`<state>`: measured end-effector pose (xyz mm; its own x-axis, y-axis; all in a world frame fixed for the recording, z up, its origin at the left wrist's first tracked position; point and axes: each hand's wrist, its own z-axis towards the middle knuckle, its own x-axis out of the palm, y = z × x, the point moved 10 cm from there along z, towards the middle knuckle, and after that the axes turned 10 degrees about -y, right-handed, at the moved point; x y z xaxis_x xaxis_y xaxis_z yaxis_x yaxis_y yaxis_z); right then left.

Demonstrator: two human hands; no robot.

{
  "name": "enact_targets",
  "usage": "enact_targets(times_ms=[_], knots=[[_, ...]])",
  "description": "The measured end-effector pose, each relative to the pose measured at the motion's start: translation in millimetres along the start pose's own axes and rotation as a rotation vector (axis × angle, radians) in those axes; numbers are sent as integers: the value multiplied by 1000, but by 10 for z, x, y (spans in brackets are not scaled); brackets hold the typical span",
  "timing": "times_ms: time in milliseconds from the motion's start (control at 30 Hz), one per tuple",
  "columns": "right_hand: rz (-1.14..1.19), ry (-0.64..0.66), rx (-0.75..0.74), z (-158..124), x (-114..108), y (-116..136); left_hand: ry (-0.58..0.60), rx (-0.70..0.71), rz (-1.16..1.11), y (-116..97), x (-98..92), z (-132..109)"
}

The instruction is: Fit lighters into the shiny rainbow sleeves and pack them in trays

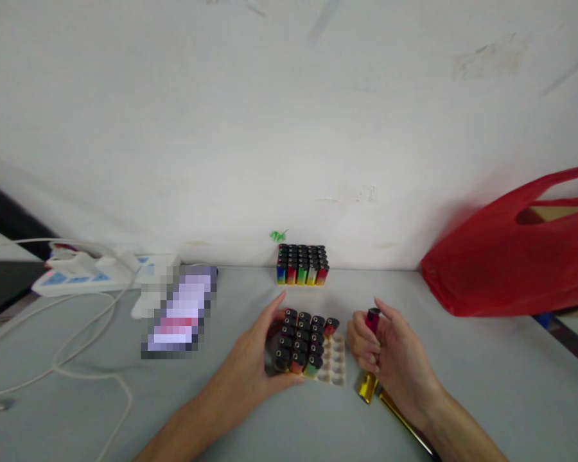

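My left hand (257,356) is curled around the left side of a pale tray (338,369), thumb at its front edge. Several black-topped lighters (299,340) stand upright in the tray's left rows, and bare sockets show on its right side. My right hand (388,346) is closed to the right of the tray, apart from it. Its fingers are wrapped around a red lighter (373,319) whose dark end sticks up. Below that hand lie a gold piece (367,388) and a long, shiny gold strip (404,420), partly hidden by the hand and forearm.
A full block of coloured lighters (302,264) stands against the wall. To the left are a phone (183,308), a white power strip (96,273) and loose white cables (60,359). A red bag (505,263) rests at the right.
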<state>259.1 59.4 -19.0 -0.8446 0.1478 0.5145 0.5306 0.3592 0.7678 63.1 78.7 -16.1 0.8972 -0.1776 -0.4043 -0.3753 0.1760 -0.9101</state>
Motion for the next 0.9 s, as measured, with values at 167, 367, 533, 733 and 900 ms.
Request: enact_targets(times_ms=[167,367,533,733,900], knots=[[16,7,31,-15,14,-38,17,7,-12,10,14,3],[82,15,90,-36,30,-106,21,-8,18,42,12,-14],[102,57,109,-43,54,-131,15,-1,10,0,4,-17],[94,61,74,-22,14,-126,22,-15,12,9,16,-11],[89,60,72,-21,29,-111,27,-18,-1,27,21,-5]])
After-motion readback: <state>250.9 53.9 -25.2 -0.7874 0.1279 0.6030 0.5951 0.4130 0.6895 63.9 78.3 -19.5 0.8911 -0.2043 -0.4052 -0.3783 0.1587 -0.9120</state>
